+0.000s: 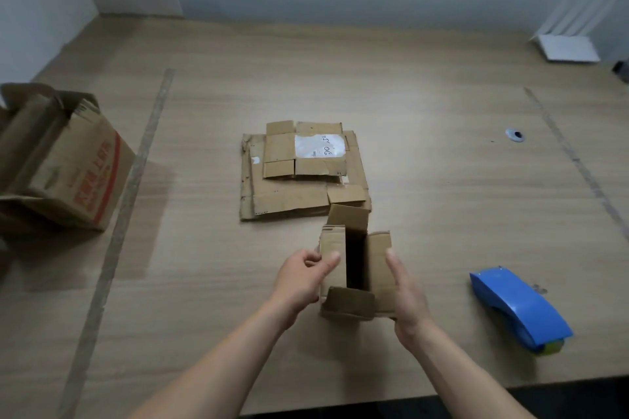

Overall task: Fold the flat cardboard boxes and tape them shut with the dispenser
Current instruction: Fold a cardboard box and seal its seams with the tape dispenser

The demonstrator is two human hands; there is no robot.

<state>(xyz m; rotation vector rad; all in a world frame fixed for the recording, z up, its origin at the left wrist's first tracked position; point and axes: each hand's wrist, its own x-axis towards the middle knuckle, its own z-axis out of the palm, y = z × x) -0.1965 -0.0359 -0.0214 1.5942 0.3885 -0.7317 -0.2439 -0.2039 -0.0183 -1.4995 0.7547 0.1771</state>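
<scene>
Head view: a small box [355, 269] stands on the worktop [425, 105] at about 6 o'clock from the middle, opened into a tube with its top flaps not yet closed. The left hand [299, 279] grips the left flap, thumb and fingers [332, 260] curled over its edge. The right hand [406, 296] lies flat against the box's right wall with straight fingers, pressing and holding nothing. The near flap is already tipped inward; the far flap stands up at 12 o'clock of the opening.

Just behind the box, near the worktop's middle, lies a stack of flat boxes [299, 177], the top one bearing a white label [320, 145]. The blue tape dispenser [519, 308] rests at 4 o'clock, well apart from the right hand. A large open carton [64, 163] sits at 9 o'clock.

The step in hand looks like folding: the short flaps go in first, then the long side flaps. The next move calls for pressing both side flaps down until their edges meet, one hand keeping them shut while the other reaches for the dispenser.
</scene>
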